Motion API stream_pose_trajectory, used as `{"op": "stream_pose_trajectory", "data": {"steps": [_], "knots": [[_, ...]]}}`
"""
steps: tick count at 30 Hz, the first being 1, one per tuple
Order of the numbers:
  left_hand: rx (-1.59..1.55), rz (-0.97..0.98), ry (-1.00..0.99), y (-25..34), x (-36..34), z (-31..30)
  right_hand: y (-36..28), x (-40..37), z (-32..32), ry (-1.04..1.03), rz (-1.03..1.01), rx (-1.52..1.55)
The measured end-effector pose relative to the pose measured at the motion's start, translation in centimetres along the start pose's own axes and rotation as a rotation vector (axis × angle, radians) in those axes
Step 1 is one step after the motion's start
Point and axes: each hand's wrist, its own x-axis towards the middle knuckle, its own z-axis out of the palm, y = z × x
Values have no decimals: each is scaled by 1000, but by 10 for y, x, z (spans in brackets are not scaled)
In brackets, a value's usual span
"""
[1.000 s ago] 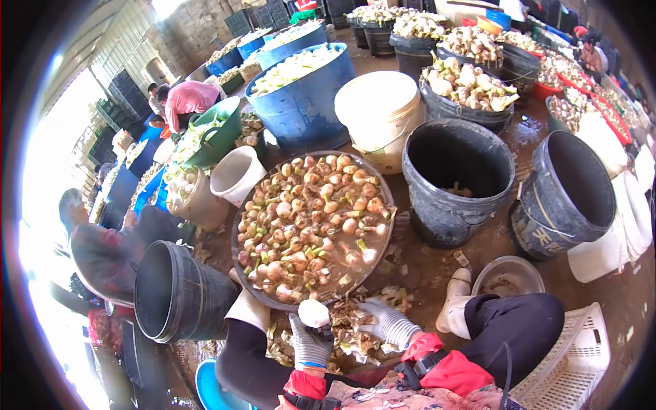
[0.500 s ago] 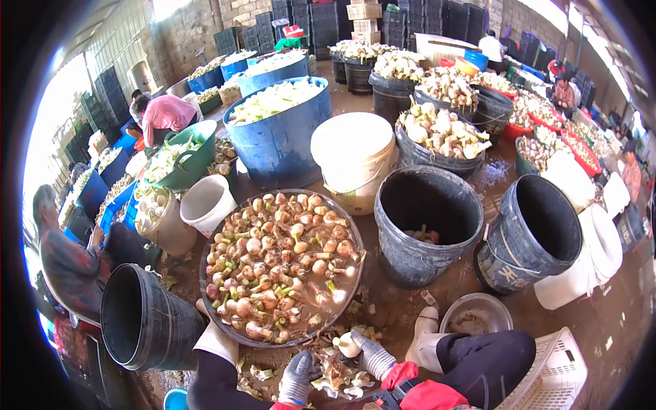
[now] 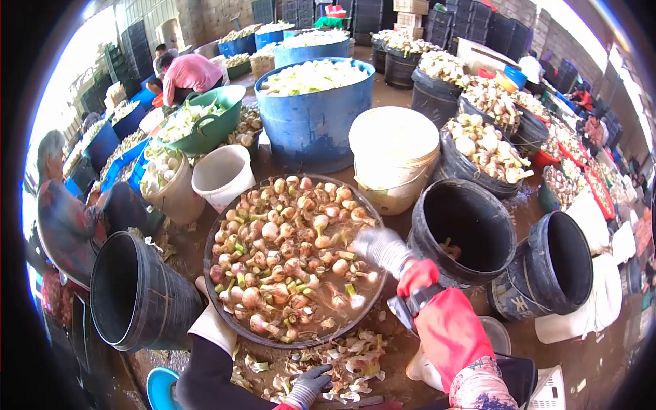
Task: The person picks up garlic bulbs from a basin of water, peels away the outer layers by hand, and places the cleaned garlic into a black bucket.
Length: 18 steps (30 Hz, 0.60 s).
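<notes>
My right hand, in a grey-and-white glove, is reaching over the right rim of a wide round tub. Motion smears its fingers, so I cannot make out whether it holds anything. Garlic bulbs with cut stems and dirty skins fill the tub, some in muddy water at the right side. Low in front of the tub, my left hand, also gloved, has its fingers stretched out to the right with nothing visible in them. Beside it, peeled garlic skins lie heaped on the wet floor.
A black bucket with a little garlic at the bottom stands right of the tub, near another black bucket. A lidded white bucket and a large blue vat are behind. At the left, a seated person works.
My right hand has swung up and right from the skins, where it held a peeled garlic bulb. My left hand stays low, its fingers now stretched out. The view has shifted left.
</notes>
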Motion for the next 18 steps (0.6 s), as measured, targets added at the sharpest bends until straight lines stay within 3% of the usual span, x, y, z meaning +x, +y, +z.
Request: {"op": "stream_pose_trajectory", "data": {"steps": [1, 3, 5, 6, 11, 13, 15, 16, 18], "knots": [[-10, -7, 8, 6, -2, 5, -13, -18, 14, -235, 215, -147], [57, -13, -20, 16, -1, 12, 51, -17, 73, -401, 211, -632], [70, -3, -16, 21, 1, 16, 39, -20, 102, -402, 464, -709], [39, -17, -13, 22, 1, 18, 48, -26, 118, -257, 480, -631], [-37, 112, 3, 45, -9, 32, 32, -49, 132, -193, 439, -335], [-66, 274, 49, 49, -9, 34, 16, -73, 132, 13, 339, 7], [-111, 502, 36, 70, -25, 52, -4, -105, 138, 54, 364, 548], [-99, 544, 23, 72, -26, 56, -23, -131, 135, 204, 210, 268], [1, 657, 47, 70, -22, 61, -47, -170, 141, 217, 322, 593]]}}
